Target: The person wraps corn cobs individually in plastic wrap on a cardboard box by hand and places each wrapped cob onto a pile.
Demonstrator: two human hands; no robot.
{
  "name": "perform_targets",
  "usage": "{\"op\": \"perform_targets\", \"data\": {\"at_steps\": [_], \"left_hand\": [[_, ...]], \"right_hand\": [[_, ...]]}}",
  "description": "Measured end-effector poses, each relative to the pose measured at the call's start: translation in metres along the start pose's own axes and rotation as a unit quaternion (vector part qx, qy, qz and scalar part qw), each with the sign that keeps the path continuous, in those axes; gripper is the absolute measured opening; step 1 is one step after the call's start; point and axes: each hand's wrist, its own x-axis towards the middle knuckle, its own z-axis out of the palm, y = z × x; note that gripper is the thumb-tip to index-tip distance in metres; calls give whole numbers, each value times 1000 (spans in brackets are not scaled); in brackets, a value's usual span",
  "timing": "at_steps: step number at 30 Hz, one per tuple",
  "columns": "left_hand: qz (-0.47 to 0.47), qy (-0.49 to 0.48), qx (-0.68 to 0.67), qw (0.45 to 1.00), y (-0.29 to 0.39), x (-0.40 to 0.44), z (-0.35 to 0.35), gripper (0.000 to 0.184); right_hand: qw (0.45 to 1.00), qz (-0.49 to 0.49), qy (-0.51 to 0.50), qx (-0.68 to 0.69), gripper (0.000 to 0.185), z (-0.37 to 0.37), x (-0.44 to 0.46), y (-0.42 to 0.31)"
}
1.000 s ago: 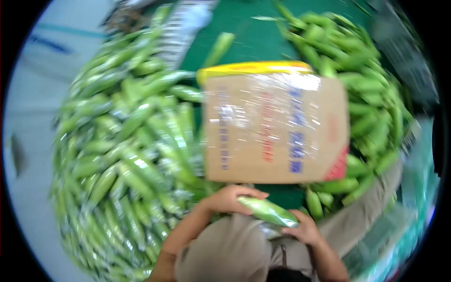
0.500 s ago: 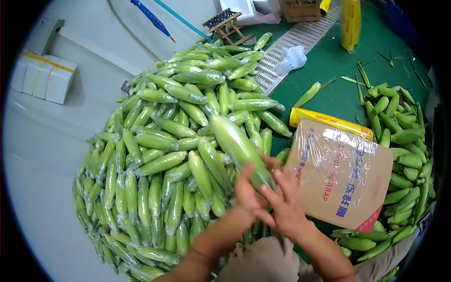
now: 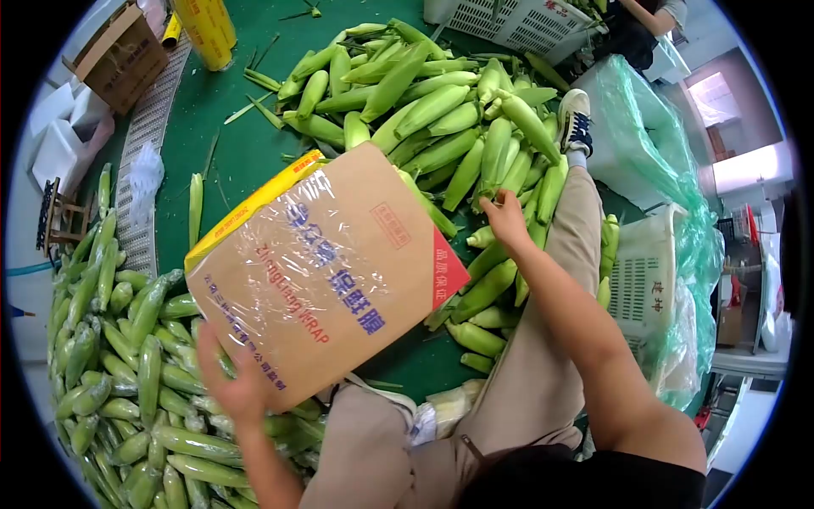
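My right hand (image 3: pixel 506 219) reaches into a heap of unwrapped green corn ears, its fingers closed on the lower end of an ear of corn (image 3: pixel 494 157). Slightly blurred, my left hand (image 3: pixel 233 382) is beside the lower left edge of a cardboard box (image 3: pixel 331 263) topped with clear film. Its fingers look stretched out, with nothing seen in them. Below and left of that hand lies a large pile of corn ears wrapped in cling film (image 3: pixel 148 382). A yellow cling film roll box (image 3: pixel 254 204) lies along the far edge of the cardboard box.
My outstretched leg (image 3: pixel 551 339) borders the corn heap on the right. Beyond it stand a white crate (image 3: pixel 644 271) and green plastic sheeting (image 3: pixel 623 110). Another crate (image 3: pixel 500 30) is at the back near another person's arm (image 3: pixel 649 15). A metal drain grate (image 3: pixel 157 187) crosses the green floor.
The view has swung right toward the unwrapped corn. The wrapped ear that both hands held is out of them. My hands have parted, the right reaching to the unwrapped heap.
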Motion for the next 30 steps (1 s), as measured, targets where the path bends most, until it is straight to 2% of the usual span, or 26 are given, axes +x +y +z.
{"op": "perform_targets", "data": {"at_steps": [1,2,3,4,5,6,7,8,9,10,11,13,14,15,16,17,18,19,20,21,23,25,27,28,30], "left_hand": [[99,-63,155,981,6,-7,21,58],[197,-120,305,924,8,-11,40,61],[165,-143,303,927,16,-13,56,62],[125,-167,309,928,25,-19,64,63],[74,-193,320,924,31,-30,64,63],[66,-194,324,924,35,-36,63,64],[59,-194,328,923,37,-36,64,65],[60,-191,326,924,36,-35,61,67],[51,-185,329,925,37,-37,57,66],[43,-180,326,927,39,-40,58,65],[35,-177,318,931,38,-43,60,64],[24,-173,306,936,33,-53,63,64],[18,-179,310,934,37,-51,63,64],[23,-171,313,934,39,-46,63,65],[39,-156,316,935,39,-46,63,65],[58,-131,293,945,35,-45,62,65],[77,-103,266,955,30,-49,60,64],[94,-79,239,963,24,-54,57,64],[150,24,154,976,17,-57,52,65],[181,66,170,966,19,-41,48,67],[220,144,201,944,46,12,38,72],[120,-45,232,964,56,52,39,81],[119,-75,249,958,33,60,57,76],[115,-73,242,961,34,68,59,74],[95,-86,229,965,33,66,59,71]], "right_hand": [[998,16,54,-38,90,6,13,5],[995,33,81,-38,98,6,29,2],[993,48,104,-35,107,10,49,-7],[996,56,70,3,114,18,73,2],[997,26,64,-37,113,32,85,10],[996,86,-2,-37,106,34,89,6],[997,67,21,12,95,43,93,11],[983,78,31,163,87,40,77,-11],[929,176,21,324,80,28,46,-57],[922,82,46,376,74,39,32,-48],[947,-24,55,317,71,39,9,-48],[948,-178,-24,261,71,26,-41,-88],[946,-199,-138,214,76,13,-55,-118],[904,-362,-168,153,76,9,-66,-168],[856,-396,-279,178,72,15,-73,-207],[800,-536,-246,112,70,36,-77,-228],[780,-571,-256,17,62,46,-91,-257],[739,-614,-268,-70,66,61,-98,-272],[704,-660,-248,-85,66,85,-101,-271],[665,-702,-233,-100,66,105,-105,-269],[679,-675,-269,-109,65,104,-102,-275],[679,-663,-301,-95,71,97,-100,-266],[690,-664,-283,-46,84,82,-87,-264],[707,-639,-303,7,97,64,-76,-258],[731,-588,-346,-33,93,17,-59,-223]]}}
